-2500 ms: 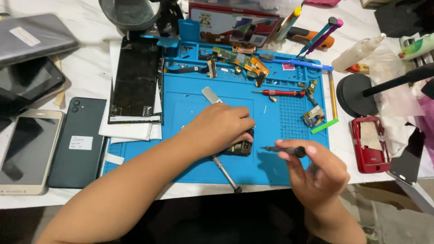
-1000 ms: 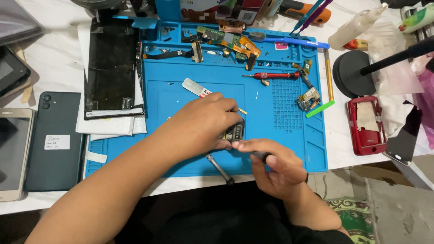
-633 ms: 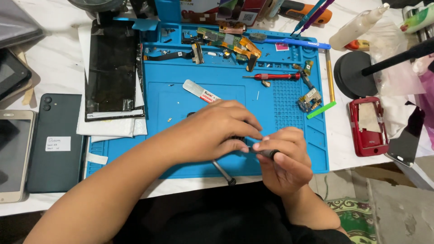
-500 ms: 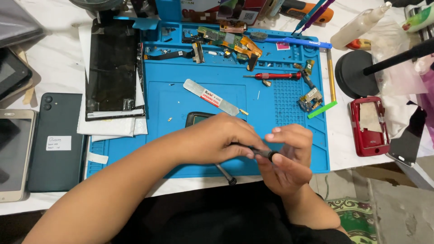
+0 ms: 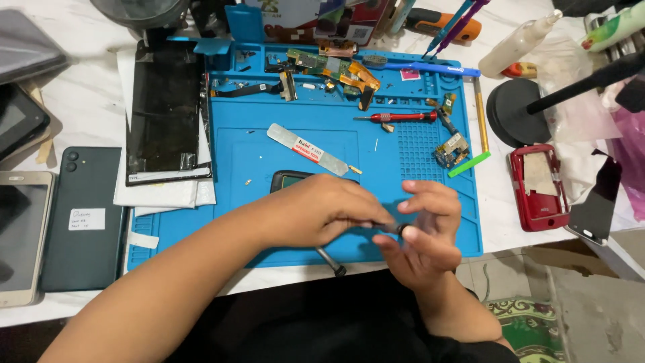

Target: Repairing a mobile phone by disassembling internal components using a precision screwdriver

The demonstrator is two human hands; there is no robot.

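Observation:
My left hand [image 5: 322, 212] and my right hand [image 5: 423, 232] meet over the front edge of the blue work mat [image 5: 255, 161]. Together they hold a thin black screwdriver [image 5: 390, 228]; my right hand grips its handle end, my left fingers pinch the shaft near the tip. A dark phone body [image 5: 289, 180] lies on the mat just behind my left hand, mostly hidden by it. A metal tool [image 5: 330, 261] pokes out under my left hand at the mat's front edge.
A flat metal pry blade [image 5: 306, 148], a red screwdriver [image 5: 393, 117] and circuit boards [image 5: 329, 67] lie on the mat. A black screen panel [image 5: 164, 114] lies left of it, phones [image 5: 87, 215] further left. A red phone frame [image 5: 537, 185] and black stand base [image 5: 514, 111] sit right.
My left hand lifted off the phone body and came forward to my right hand. Both now hold the screwdriver near the mat's front edge; the phone body shows behind them.

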